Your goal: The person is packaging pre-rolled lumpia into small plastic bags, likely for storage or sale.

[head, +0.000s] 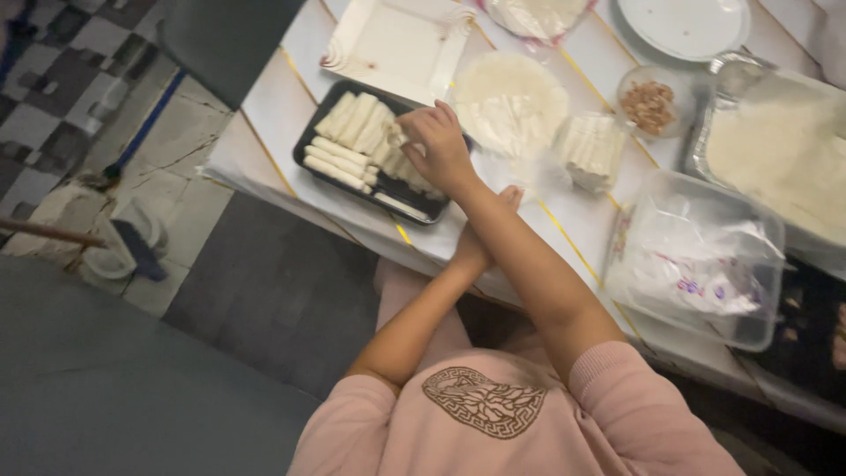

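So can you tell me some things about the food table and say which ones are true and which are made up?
1. The right hand is over the black tray of pale rolls. True.
2. The black tray is empty. False: rolls lie in it in rows.
3. The left hand rests at the table edge, under the right forearm. True.
4. The small bowl holds green peas. False: it holds brownish chopped filling.
5. A round white plate sits at the table's far side. True.

Black tray (310,141), pale cream rolls (352,123), pink patterned sweater (529,432), white gold-lined table (273,106)
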